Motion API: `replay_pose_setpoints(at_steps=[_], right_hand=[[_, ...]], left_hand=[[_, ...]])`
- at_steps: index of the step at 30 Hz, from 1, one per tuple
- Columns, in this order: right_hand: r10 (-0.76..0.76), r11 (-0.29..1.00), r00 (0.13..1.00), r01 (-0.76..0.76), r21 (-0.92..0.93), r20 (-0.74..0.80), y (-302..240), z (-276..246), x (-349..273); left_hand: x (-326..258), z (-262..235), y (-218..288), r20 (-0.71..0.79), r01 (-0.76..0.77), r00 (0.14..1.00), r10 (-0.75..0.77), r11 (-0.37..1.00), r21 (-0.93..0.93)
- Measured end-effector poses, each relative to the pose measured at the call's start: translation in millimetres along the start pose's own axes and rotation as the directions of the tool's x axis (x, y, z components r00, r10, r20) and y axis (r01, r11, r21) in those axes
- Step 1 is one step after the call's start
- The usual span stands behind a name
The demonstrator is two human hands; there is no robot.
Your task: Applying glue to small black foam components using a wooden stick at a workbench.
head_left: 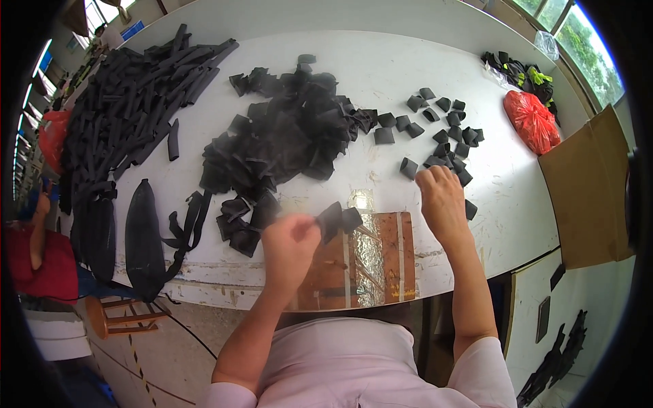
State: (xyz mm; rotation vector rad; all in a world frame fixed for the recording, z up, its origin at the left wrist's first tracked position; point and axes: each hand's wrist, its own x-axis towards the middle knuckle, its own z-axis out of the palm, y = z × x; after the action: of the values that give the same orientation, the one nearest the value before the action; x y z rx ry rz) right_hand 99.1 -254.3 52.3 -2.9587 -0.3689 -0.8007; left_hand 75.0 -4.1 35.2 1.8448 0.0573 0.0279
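Over the near table edge, my left hand (292, 238) is a little blurred and pinches a black fabric piece (330, 221). A small black fabric loop (352, 219) is at the right end of that piece, above a brown board (391, 251) with shiny tape strips. My right hand (441, 197) reaches farther out to the right, its fingers bent down and close together at a scatter of small black loops (441, 149). Whatever its fingertips hold is hidden. Left of the board lies a large heap of black fabric pieces (292, 129).
Black fabric strips (136, 95) pile up at the far left. A long black fabric piece (144, 231) lies near the left edge. At the right stand a red plastic bag (532, 122) and a cardboard box (588, 190). Beyond the table's left side are a wooden stool (102, 319) and another person (44, 262).
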Motion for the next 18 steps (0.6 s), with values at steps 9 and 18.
replay_pose_setpoints(at_steps=[9, 18], right_hand=[[0.167, 0.488, 0.978, -0.192, 0.851, 0.125, -137, -56, -51], [0.199, 0.415, 0.974, -0.181, 0.892, 0.105, -153, -59, -60]], left_hand=[[-69, -24, 26, -0.031, 0.007, 0.999, -0.014, 0.975, -0.223], [-92, -27, 31, 0.067, -0.411, 0.911, 0.406, 0.897, 0.160]])
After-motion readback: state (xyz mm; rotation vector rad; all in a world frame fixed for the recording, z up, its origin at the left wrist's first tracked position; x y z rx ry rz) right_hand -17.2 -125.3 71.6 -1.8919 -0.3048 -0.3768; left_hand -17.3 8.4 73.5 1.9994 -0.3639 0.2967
